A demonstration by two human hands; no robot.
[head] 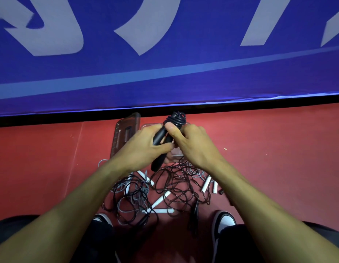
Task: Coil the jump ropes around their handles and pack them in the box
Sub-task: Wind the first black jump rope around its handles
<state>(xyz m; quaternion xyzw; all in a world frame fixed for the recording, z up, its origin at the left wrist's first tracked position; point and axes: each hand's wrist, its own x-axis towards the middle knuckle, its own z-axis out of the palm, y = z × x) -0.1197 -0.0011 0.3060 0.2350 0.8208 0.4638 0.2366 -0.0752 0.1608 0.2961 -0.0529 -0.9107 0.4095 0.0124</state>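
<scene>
My left hand (pixel 140 147) and right hand (pixel 191 147) meet above floor, both gripping black jump rope handles (pixel 161 136). Left fingers curl round handles from left; right thumb presses on top, fingers wrapped behind. Coiled black rope (pixel 176 119) bunched at far end of handles, just past my fingertips. Clear box (pixel 145 127) on red floor (pixel 269 149) directly beneath hands, mostly hidden. Lid (pixel 125 133) beside it, left. Tangle of loose ropes (pixel 164 188) with white handles (pixel 206 184) lies nearer me, between my shoes (pixel 224 223).
</scene>
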